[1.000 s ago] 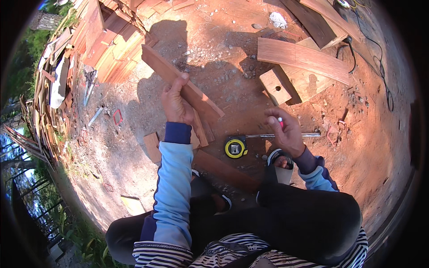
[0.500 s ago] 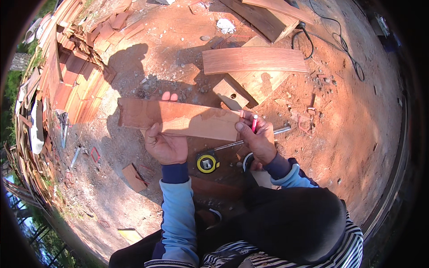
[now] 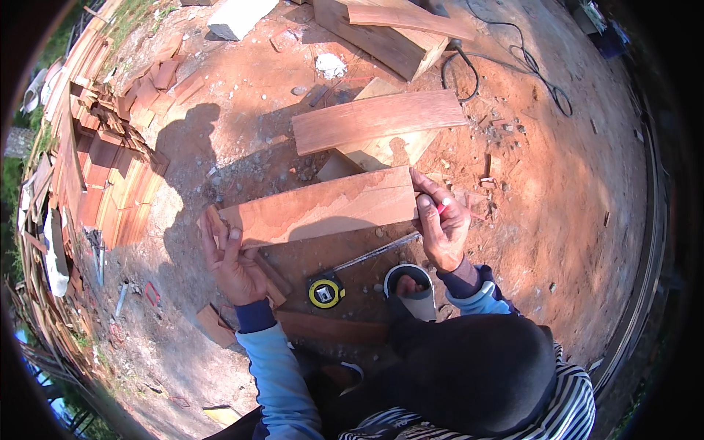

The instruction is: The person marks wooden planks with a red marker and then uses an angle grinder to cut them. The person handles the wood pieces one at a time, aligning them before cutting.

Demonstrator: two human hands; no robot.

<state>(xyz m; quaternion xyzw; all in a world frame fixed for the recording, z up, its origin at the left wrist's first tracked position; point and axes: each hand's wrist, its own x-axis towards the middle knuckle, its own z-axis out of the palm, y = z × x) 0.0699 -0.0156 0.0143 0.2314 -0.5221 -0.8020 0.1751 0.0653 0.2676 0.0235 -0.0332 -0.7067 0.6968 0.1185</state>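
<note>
A flat reddish-brown wooden board is held up between my hands, its right end raised higher in the picture than its left. My left hand grips the left end, thumb on the near side and fingers round the end. The right end is pinched by my right hand, which also keeps a red pencil between its fingers. Below the board, a black and yellow tape measure lies on the ground, its blade drawn out toward my right hand.
Beyond the board, another plank rests on a pale wooden piece. A thick timber beam lies farther off, near a black cable. Stacked wood offcuts fill the left side. My shoe is close to the tape.
My left hand has moved from under the board's middle to its left end. The board has turned, its left end now lower. The head view has shifted.
</note>
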